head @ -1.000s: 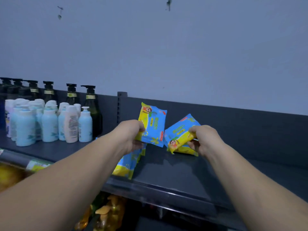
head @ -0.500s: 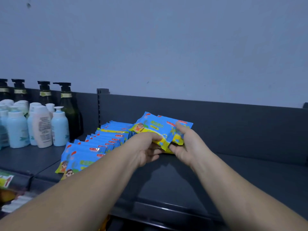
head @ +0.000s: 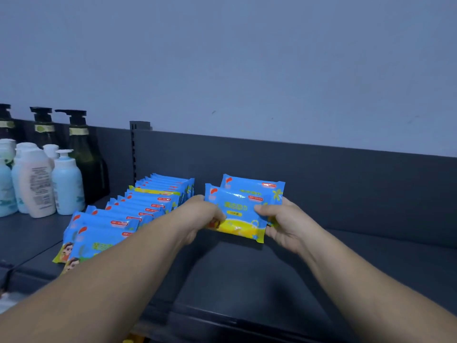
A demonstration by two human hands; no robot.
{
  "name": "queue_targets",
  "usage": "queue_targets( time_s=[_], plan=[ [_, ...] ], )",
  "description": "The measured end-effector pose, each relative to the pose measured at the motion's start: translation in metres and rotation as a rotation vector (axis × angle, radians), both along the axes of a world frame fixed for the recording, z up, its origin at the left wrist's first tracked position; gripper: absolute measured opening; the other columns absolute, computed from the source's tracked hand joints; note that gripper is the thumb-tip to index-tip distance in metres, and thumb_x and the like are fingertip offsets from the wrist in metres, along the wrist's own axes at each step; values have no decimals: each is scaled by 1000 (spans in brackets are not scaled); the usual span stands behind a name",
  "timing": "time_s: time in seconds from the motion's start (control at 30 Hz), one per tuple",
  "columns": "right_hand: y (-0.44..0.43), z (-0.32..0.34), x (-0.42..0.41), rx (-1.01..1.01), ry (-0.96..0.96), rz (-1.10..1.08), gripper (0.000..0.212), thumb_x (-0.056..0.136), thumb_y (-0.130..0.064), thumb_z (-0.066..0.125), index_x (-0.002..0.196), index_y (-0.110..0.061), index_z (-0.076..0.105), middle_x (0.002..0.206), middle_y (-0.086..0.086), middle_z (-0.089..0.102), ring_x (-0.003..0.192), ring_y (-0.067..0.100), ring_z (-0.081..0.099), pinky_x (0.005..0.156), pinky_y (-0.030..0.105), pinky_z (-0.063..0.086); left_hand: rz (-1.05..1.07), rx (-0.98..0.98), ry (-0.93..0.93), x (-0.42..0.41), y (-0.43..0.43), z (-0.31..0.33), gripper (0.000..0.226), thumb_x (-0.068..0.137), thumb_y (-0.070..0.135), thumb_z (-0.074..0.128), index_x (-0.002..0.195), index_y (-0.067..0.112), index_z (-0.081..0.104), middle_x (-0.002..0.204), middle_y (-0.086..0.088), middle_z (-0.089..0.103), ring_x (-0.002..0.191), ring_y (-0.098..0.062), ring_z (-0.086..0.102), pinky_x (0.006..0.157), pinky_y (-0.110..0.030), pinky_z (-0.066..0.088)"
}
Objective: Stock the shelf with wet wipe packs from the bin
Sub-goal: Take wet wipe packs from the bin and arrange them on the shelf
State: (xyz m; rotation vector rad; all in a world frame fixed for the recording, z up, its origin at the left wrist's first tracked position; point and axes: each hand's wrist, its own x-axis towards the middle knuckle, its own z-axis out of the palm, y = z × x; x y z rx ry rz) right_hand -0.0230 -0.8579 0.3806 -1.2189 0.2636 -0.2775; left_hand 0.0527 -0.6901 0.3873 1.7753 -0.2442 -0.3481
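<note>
Wipe packs, two of them, stand upright over the dark shelf, one behind the other. Your left hand grips their left end; your right hand pinches the right end, thumb on the front. Just left runs a stocked row, near to far; pale bottles stand further left.

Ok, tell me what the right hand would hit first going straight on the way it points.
Probably the back panel of the shelf. The right hand points into the shelf, its grip on two wet wipe packs that would lead; nothing shows between them and the panel, though depth is unclear.
</note>
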Motion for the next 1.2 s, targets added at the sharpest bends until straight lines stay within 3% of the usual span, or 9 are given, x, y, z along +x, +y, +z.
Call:
queue_targets(
  time_s=[0.13, 0.2, 0.33, 0.43, 0.5, 0.7, 0.8, 1.03, 1.2],
  plan=[
    [-10, -8, 7, -179, 92, -2, 36, 84, 12, 61, 112, -10, 61, 102, 8, 74, 89, 24, 72, 71, 34, 56, -23, 8, -48, 10, -9, -12, 36, 76, -12, 66, 107, 7, 59, 103, -10, 70, 89, -24, 67, 66, -29, 55],
    [-15, -13, 13, -244, 140, -9, 38, 83, 15, 59, 114, -6, 61, 104, 10, 73, 92, 26, 71, 73, 34, 56, -23, 40, -59, 15, -15, -19, 39, 76, -12, 68, 107, 9, 57, 103, -8, 68, 88, -21, 65, 66, -27, 54],
    [-19, -18, 22, -483, 252, 5, 41, 77, 18, 63, 107, -9, 60, 103, 8, 72, 96, 25, 68, 88, 37, 55, 20, 225, -73, 28, -29, -33, 45, 71, 7, 79, 109, 13, 55, 107, -6, 65, 97, -24, 63, 90, -38, 53],
    [-22, -17, 22, -590, 296, 9, 41, 72, 15, 71, 91, -19, 57, 96, 2, 70, 88, 18, 66, 70, 23, 54, 46, 320, -97, 32, -36, -37, 49, 69, 15, 81, 111, 13, 55, 108, -6, 63, 97, -25, 62, 91, -39, 52],
    [-24, -18, 24, -613, 300, -16, 42, 71, 15, 73, 89, -19, 56, 98, 3, 69, 89, 20, 66, 69, 24, 53, 41, 293, -93, 36, -39, -39, 48, 68, 14, 82, 108, 13, 56, 106, -5, 64, 97, -25, 62, 91, -39, 53],
    [-28, -21, 34, -753, 295, -239, 54, 69, 4, 75, 110, -18, 48, 100, -1, 62, 94, 19, 65, 82, 36, 56, 81, 232, -127, 47, -50, -42, 48, 62, 2, 74, 101, 18, 53, 101, -4, 64, 93, -25, 63, 83, -40, 57],
    [-29, -20, 34, -777, 307, -224, 64, 70, 2, 77, 117, -22, 40, 97, -6, 54, 95, 18, 61, 77, 31, 52, 74, 310, -154, 49, -53, -42, 51, 61, 4, 73, 105, 16, 51, 102, -5, 63, 92, -26, 63, 82, -40, 57],
    [-22, -15, 29, -990, 272, -321, 91, 74, -4, 75, 146, -24, 22, 132, 3, 34, 94, 15, 47, 78, 25, 42, 147, 591, -429, 43, -57, -30, 38, 78, 14, 66, 108, 10, 43, 113, -11, 53, 99, -30, 58, 78, -36, 50],
    [-17, -17, 21, -1028, 357, -280, 92, 72, -5, 75, 144, -23, 21, 129, 4, 34, 90, 17, 49, 76, 27, 44, 94, 652, -460, 37, -52, -29, 43, 75, 15, 69, 104, 15, 37, 112, -10, 51, 98, -29, 56, 73, -34, 47]
  ],
)
